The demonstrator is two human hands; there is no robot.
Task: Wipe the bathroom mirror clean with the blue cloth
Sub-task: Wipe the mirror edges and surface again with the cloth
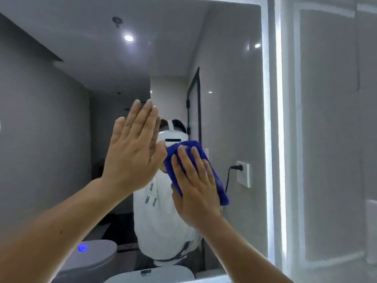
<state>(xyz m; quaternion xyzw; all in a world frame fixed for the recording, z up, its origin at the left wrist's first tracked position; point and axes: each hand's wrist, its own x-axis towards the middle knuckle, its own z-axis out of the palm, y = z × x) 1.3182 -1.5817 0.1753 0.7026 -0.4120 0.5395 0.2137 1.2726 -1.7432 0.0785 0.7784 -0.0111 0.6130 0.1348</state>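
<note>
The right hand lies flat on the blue cloth, pressing it against the mirror right of the mirror's centre. Its fingers are straight and slightly spread over the cloth. The left hand is raised just left of the cloth, palm toward the glass, fingers straight and pressed together. Contact with the glass cannot be determined. A lit strip runs along the mirror's right edge.

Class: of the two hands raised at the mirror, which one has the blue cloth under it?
The right hand, fingers flat on the blue cloth. The left hand beside it is bare, fingers straight, holding nothing.
</note>
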